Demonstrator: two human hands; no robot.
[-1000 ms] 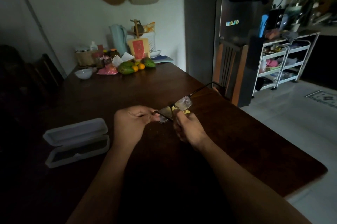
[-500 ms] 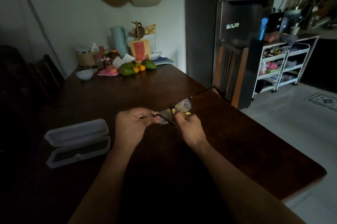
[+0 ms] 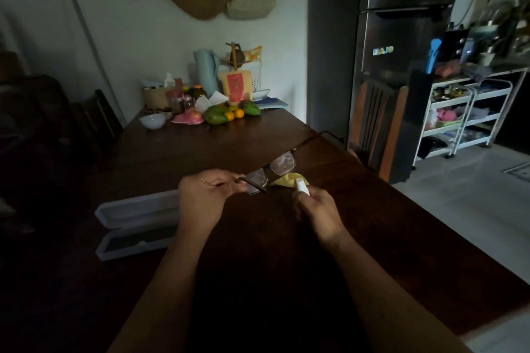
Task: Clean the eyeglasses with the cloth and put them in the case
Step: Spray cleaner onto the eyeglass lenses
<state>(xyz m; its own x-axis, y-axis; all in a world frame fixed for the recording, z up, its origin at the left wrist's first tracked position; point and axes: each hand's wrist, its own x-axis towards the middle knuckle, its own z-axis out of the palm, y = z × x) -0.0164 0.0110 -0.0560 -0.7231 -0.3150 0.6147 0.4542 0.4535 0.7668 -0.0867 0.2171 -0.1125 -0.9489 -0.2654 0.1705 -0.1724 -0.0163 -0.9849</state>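
Two hands work above the worktop (image 3: 401, 238): our left hand (image 3: 203, 197) pinches the glasses (image 3: 282, 164) by one temple, lenses raised, while our right hand (image 3: 319, 210) grips a small white bottle (image 3: 302, 187). The yellow cloth (image 3: 284, 180) shows just behind the bottle, and the open case (image 3: 137, 223) lies at our left.

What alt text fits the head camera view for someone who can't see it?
A person's left hand pinches dark-framed eyeglasses by one end above a dark wooden table, while the right hand grips a small white bottle close to the lenses. A yellow cloth shows just beyond; an open white plastic case lies at left.
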